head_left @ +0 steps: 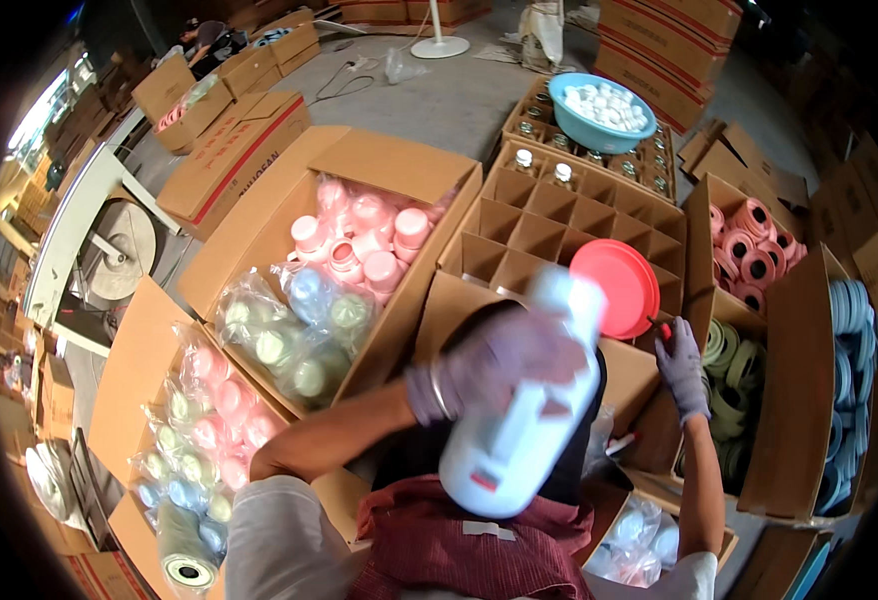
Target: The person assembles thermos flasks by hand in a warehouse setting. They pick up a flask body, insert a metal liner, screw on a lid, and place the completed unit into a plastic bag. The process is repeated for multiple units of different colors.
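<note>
Left hand (504, 362): gloved, clamped on pale bottle (519, 455), motion-blurred, exact finger spread can't tell
Pale bottle: tilted, top leaning right and away, in front of the person's torso, by the near edge of the divided carton (537, 235)
Right hand (681, 372): gloved, well apart from the other, closed on small red-and-black tool (666, 331), kind can't tell
Red disc (617, 287): round, at divided carton's near right corner, just beside the tool
Far left corner: 2 white-topped glass bottles (562, 177)
Beyond far edge: blue basin (591, 130), white pieces (607, 105) inside
Left carton (384, 165): pink cups (379, 270), bagged green and blue pieces (309, 295)
Right cartons (784, 385): pink rings (756, 265), green rings (737, 385), blue rings (846, 310)
</note>
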`<state>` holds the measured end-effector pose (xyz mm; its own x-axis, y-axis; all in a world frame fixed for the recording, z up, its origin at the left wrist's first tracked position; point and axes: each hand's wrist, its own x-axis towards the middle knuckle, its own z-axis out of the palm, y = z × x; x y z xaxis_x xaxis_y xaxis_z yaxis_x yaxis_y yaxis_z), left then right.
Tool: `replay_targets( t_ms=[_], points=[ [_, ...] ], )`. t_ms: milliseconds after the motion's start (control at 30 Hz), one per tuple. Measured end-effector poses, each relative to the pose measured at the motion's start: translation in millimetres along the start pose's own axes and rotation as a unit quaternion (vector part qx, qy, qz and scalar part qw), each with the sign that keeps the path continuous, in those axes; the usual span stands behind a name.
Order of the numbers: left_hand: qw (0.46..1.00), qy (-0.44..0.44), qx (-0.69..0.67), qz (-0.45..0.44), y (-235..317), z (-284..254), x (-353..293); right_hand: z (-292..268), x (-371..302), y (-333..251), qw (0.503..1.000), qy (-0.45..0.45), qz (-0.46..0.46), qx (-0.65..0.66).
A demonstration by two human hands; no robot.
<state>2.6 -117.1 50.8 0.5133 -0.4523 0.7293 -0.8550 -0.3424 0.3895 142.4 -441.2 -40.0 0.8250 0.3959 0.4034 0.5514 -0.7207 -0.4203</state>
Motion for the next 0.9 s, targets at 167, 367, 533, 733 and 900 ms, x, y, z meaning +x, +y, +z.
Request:
replay_targets(
  t_ms=[167,367,533,733,900],
  points=[
    [0.993,-0.022,-0.111,-0.037,16.3,16.2,-50.3,110.8,44.4,77.5,0.974,-0.171,0.091,-0.115],
    [0.868,0.214,0.093,-0.439,-136.0,-78.2,-162.8,158.8,110.0,20.7,0.975,-0.193,-0.062,-0.087],
    [0.685,0.131,0.375,-0.61,-326.8,-151.4,-292.2,244.6,203.2,-134.2,0.865,-0.25,-0.429,0.075],
    [0.6,-0.077,0.365,-0.708,-389.1,-190.9,-344.5,337.6,305.7,-194.8,0.867,-0.167,-0.468,0.034],
    [0.732,0.198,0.23,-0.61,-370.0,-206.7,-313.3,342.6,436.9,-151.1,0.941,0.041,-0.306,0.139]
  ],
)
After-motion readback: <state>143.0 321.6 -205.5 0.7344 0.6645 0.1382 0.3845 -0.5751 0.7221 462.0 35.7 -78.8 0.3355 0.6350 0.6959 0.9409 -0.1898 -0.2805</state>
